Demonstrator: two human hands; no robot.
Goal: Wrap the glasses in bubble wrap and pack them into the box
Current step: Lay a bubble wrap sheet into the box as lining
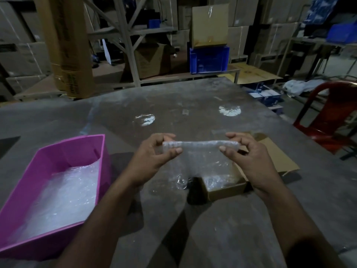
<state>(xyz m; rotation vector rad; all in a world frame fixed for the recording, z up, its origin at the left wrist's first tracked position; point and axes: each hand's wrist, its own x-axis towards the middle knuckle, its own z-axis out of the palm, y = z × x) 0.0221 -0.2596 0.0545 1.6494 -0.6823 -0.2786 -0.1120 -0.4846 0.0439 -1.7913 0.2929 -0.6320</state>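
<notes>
A sheet of bubble wrap (201, 151) is held up above the grey table, its top edge rolled into a thick band and the rest hanging down. My left hand (154, 153) pinches the band's left end between thumb and fingers. My right hand (245, 151) pinches the right end the same way. I cannot tell whether glasses lie inside the roll. Under the sheet stands an open brown cardboard box (226, 190) with bubble-wrapped contents in it, its flap (276, 155) lying open to the right.
A pink plastic bin (58, 157) with several sheets of bubble wrap in it stands at the left. Two clear film patches (144, 118) lie farther back on the table (193, 238). A red plastic chair (328, 120) stands at the table's right edge. Shelves and cartons fill the background.
</notes>
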